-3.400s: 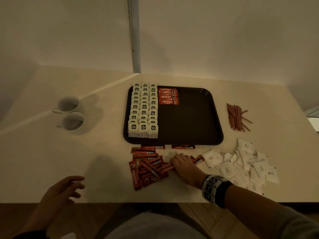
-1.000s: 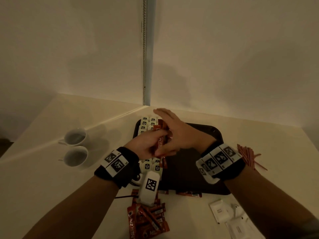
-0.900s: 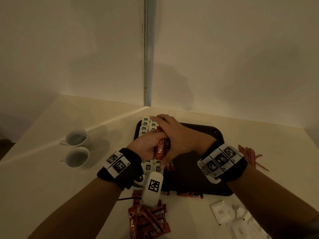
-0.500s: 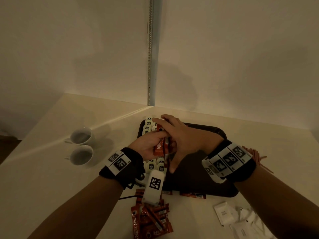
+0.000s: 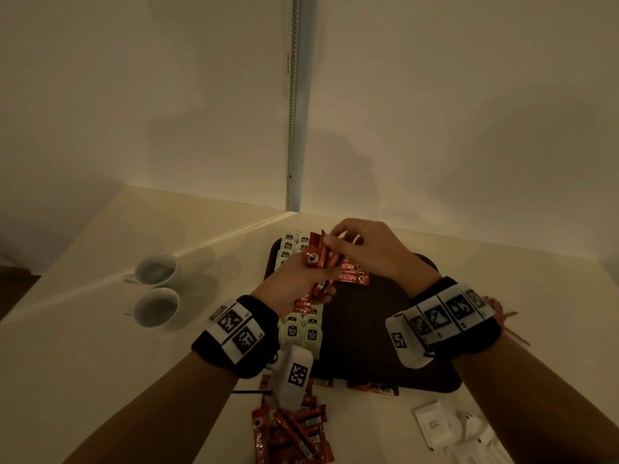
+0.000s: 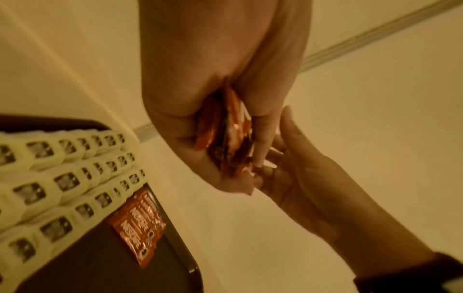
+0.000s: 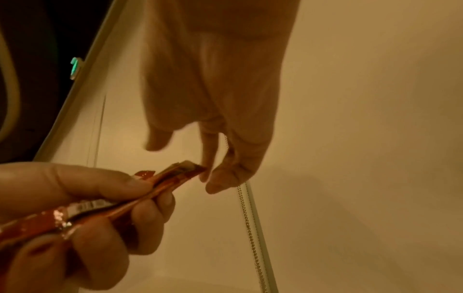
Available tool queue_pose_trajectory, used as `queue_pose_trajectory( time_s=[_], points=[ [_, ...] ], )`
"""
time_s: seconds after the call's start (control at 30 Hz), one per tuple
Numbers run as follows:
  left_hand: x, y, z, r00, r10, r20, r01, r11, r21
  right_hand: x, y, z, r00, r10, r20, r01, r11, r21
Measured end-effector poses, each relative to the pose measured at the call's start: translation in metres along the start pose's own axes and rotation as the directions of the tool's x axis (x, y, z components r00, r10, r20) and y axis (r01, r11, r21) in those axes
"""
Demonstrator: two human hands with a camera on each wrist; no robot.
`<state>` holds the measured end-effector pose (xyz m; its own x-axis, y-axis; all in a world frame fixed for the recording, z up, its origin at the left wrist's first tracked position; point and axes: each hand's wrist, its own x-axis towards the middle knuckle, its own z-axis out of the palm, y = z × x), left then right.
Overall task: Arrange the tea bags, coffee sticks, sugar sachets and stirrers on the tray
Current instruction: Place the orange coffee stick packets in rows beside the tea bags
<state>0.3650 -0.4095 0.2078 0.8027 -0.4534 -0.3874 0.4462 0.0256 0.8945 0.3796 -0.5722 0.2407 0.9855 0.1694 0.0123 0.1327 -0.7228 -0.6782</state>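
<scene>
Both hands are working above the far left part of the dark rectangular plastic tray (image 5: 385,316). Left hand (image 5: 294,283) is gripping a bundle of red foil coffee sticks (image 5: 316,262), with fingers and thumb curled round the bundle and its upper end projecting past the fingers. Right hand (image 5: 368,249) is reaching to that upper end, with thumb and forefinger closing on the tip of one stick; in the right wrist view the fingertips (image 7: 208,174) are touching the stick end, while the remaining fingers are hanging loosely curled. Cream paper tea bags with dark square labels (image 5: 301,333) are lying in three overlapping rows along the left side of the tray. Red coffee sticks already placed (image 5: 351,274) are lying flat on the tray just beside the tea bag rows, at the far end. A loose pile of red coffee sticks (image 5: 294,433) is lying on the cream table (image 5: 83,329) near the front edge of the tray. White square sugar sachets (image 5: 432,423) are lying on the table to the right of that pile. Thin reddish stirrers (image 5: 505,316) are showing partly behind the right wrist, beside the tray. Two white ceramic cups (image 5: 157,289) are standing on the table, well apart from the tray on its left.
</scene>
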Motion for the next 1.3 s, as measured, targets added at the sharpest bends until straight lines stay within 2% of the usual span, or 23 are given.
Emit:
queue_pose_trajectory(
  time_s=[0.07, 0.13, 0.2, 0.3, 0.37, 0.47, 0.6, 0.73, 0.93, 1.03, 1.2, 1.3],
  points=[
    [0.001, 0.0, 0.0, 0.997, 0.069, -0.023, -0.067, 0.995, 0.079, -0.001, 0.003, 0.005, 0.999, 0.035, 0.007, -0.036, 0.997, 0.075],
    [0.001, 0.001, -0.002, 0.995, 0.092, -0.034, -0.089, 0.993, 0.074, -0.002, 0.006, 0.007, 0.995, 0.085, 0.046, -0.094, 0.963, 0.253],
    [0.0, 0.002, -0.005, 0.996, 0.077, -0.052, -0.079, 0.996, -0.029, -0.005, 0.01, 0.004, 0.993, 0.101, 0.056, -0.116, 0.896, 0.429],
    [0.002, 0.005, -0.012, 0.991, 0.054, -0.125, -0.081, 0.972, -0.22, -0.007, 0.019, 0.0, 0.996, 0.091, -0.022, -0.068, 0.863, 0.501],
    [0.002, 0.006, -0.015, 0.981, 0.099, -0.164, -0.129, 0.975, -0.181, -0.01, 0.023, 0.002, 0.993, 0.103, -0.056, -0.058, 0.841, 0.538],
    [0.002, 0.007, -0.015, 0.952, 0.216, -0.216, -0.222, 0.975, -0.002, -0.014, 0.024, 0.009, 0.989, 0.123, -0.085, -0.048, 0.8, 0.598],
    [0.005, 0.007, -0.016, 0.887, 0.352, -0.299, -0.313, 0.934, 0.171, -0.016, 0.021, 0.016, 0.995, 0.071, -0.072, -0.015, 0.807, 0.59],
    [0.006, 0.007, -0.014, 0.873, 0.4, -0.278, -0.339, 0.909, 0.244, -0.014, 0.02, 0.025, 0.996, 0.059, -0.072, -0.005, 0.809, 0.588],
    [0.011, 0.007, -0.025, 0.869, 0.382, -0.314, -0.293, 0.909, 0.296, -0.014, 0.028, 0.03, 0.984, 0.177, -0.007, -0.125, 0.72, 0.683],
    [0.013, 0.005, -0.029, 0.87, 0.365, -0.332, -0.263, 0.913, 0.313, -0.014, 0.033, 0.03, 0.983, 0.172, 0.066, -0.168, 0.697, 0.697],
    [0.019, 0.003, -0.034, 0.848, 0.358, -0.391, -0.259, 0.923, 0.284, -0.008, 0.038, 0.025, 0.961, 0.275, -0.036, -0.187, 0.737, 0.649],
    [0.022, 0.001, -0.033, 0.853, 0.361, -0.377, -0.253, 0.918, 0.307, -0.006, 0.044, 0.021, 0.965, 0.262, -0.015, -0.188, 0.729, 0.658]
  ],
)
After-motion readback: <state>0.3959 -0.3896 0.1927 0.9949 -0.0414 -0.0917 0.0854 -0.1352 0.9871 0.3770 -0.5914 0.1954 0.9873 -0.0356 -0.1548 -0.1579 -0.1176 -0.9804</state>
